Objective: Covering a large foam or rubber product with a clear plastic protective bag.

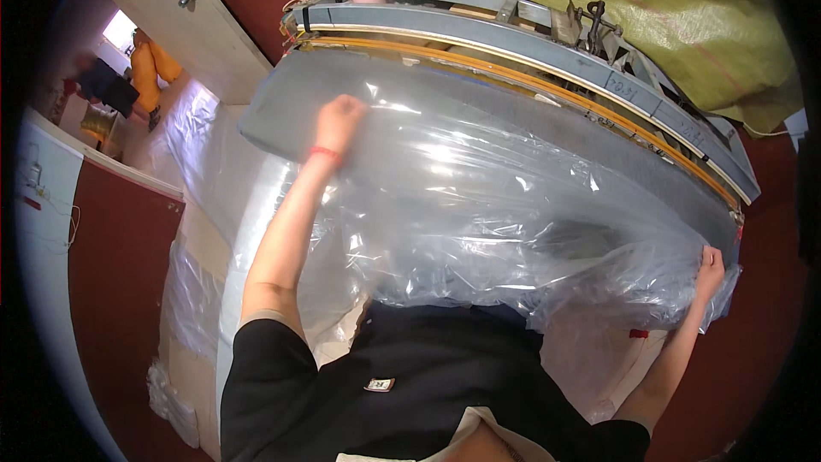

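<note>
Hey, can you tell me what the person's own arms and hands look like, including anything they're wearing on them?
Both arms have short black sleeves, leaving the forearms bare. The left hand is ungloved and somewhat blurred, with a thin red wristband at its wrist. The right hand is ungloved too, and no band shows on that wrist.

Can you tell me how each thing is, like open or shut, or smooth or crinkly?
Clear plastic sheet: spread out, wrinkled, shiny
Left hand: closed, blurred; can't tell if it grips the sheet
Right hand: closed on the sheet's edge
Red wristband: worn on the left wrist
Door: open
Yellow-green tarp: creased
</note>
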`<state>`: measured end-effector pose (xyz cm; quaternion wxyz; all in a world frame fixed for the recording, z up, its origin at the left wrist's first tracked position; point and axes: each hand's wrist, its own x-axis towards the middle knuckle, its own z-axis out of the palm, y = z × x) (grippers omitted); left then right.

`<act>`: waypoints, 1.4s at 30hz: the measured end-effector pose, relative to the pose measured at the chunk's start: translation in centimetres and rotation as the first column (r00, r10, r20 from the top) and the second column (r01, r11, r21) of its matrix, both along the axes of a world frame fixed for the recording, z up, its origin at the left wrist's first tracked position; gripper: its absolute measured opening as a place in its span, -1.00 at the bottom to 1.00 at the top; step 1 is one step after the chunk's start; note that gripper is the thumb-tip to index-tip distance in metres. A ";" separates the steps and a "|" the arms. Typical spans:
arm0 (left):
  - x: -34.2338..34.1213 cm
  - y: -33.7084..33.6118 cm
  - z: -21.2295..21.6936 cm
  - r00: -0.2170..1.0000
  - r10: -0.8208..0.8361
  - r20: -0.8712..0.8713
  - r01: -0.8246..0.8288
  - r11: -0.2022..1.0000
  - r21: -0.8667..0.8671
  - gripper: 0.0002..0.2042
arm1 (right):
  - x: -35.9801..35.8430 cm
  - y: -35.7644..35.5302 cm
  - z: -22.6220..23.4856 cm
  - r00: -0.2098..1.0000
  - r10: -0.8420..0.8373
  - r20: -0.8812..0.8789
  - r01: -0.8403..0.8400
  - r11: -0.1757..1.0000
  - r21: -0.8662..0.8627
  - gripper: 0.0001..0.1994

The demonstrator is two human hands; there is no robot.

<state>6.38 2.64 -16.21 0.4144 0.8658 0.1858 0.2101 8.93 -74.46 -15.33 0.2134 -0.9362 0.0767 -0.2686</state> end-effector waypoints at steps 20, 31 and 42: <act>1.9 -3.4 3.7 0.968 -0.212 -0.138 0.248 0.685 0.686 -0.71 | -0.8 -0.8 0.1 0.999 0.000 -0.033 0.002 0.999 0.054 -0.75; 6.8 -1.8 1.2 0.964 0.257 -0.074 -0.204 0.887 0.414 -0.71 | 0.4 -1.1 0.0 0.999 -0.030 -0.035 0.033 0.995 0.095 -0.76; 5.6 -3.7 1.6 0.967 0.252 0.047 -0.249 0.882 0.401 -0.75 | 1.2 -1.1 -0.8 0.990 0.124 0.068 -0.124 0.992 0.000 -0.72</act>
